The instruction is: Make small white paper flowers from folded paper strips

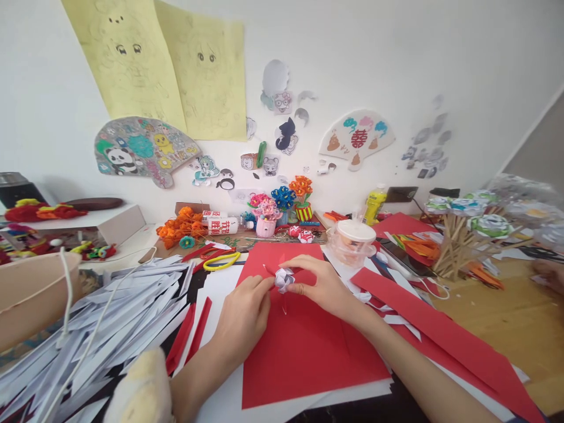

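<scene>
A small folded white paper ball (pixel 284 280) with creased facets is held above a red paper sheet (pixel 308 346). Thin red pointed strips stick out around it. My right hand (pixel 324 285) pinches it from the right, thumb below and fingers curved over the top. From the left, my left hand (pixel 247 305) has its fingers closed and their tips at the ball's edge; the exact grip is partly hidden. White sheets lie under the red one.
Many white paper strips (pixel 114 317) heap at left beside a beige bin (pixel 35 288). Yellow-handled scissors (pixel 221 261) lie behind my left hand. A lidded plastic cup (pixel 355 238) stands at back right, with paper flowers (pixel 491 223) beyond. Part of another person's hand (pixel 549 276) shows at far right.
</scene>
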Action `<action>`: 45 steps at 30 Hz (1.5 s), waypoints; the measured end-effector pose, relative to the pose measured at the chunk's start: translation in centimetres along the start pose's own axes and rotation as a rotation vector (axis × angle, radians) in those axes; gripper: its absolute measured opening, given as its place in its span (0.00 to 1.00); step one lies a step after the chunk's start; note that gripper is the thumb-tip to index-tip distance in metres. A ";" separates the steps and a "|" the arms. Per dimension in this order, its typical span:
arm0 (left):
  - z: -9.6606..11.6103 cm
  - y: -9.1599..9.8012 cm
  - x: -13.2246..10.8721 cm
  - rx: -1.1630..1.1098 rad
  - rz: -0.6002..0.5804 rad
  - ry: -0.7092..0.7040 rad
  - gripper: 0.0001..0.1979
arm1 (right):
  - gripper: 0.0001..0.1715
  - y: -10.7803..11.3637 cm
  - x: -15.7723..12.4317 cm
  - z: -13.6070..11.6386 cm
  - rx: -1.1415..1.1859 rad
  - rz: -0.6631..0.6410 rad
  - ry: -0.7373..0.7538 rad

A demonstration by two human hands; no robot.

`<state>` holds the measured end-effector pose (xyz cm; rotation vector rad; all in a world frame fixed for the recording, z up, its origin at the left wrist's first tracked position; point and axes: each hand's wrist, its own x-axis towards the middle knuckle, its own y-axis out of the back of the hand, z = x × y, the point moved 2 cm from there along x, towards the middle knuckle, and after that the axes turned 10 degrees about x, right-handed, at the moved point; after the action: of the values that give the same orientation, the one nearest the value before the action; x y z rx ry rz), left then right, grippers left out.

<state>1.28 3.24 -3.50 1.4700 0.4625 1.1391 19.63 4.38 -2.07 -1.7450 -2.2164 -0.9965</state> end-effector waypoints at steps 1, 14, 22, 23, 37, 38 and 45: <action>0.1 -0.1 -0.1 0.009 -0.005 0.016 0.15 | 0.21 0.0 0.0 -0.1 -0.018 0.014 0.007; 1.6 -0.3 -0.4 0.160 -0.035 0.050 0.12 | 0.04 -1.5 -0.8 -0.8 -0.351 0.121 0.145; 1.7 1.2 -0.2 0.225 0.161 0.011 0.08 | 0.05 -1.1 -0.7 -0.8 -0.288 0.095 0.146; 1.6 1.5 -0.1 0.244 0.185 0.026 0.07 | 0.05 -1.0 -0.6 -0.9 -0.283 0.078 0.143; 1.7 0.4 -0.1 0.177 -0.102 0.039 0.10 | 0.03 -1.3 -0.8 -0.8 -0.233 0.036 0.102; 1.7 0.3 -0.1 0.159 -0.104 0.030 0.10 | 0.04 -1.2 -0.7 -0.8 -0.214 0.049 0.091; 1.7 0.1 -0.3 0.083 -0.109 -0.027 0.10 | 0.05 -0.8 -0.4 -0.8 -0.140 0.071 0.002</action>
<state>2.50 2.09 -3.26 1.5111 0.5697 1.0232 18.85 3.52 -2.00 -1.8646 -2.1136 -1.1623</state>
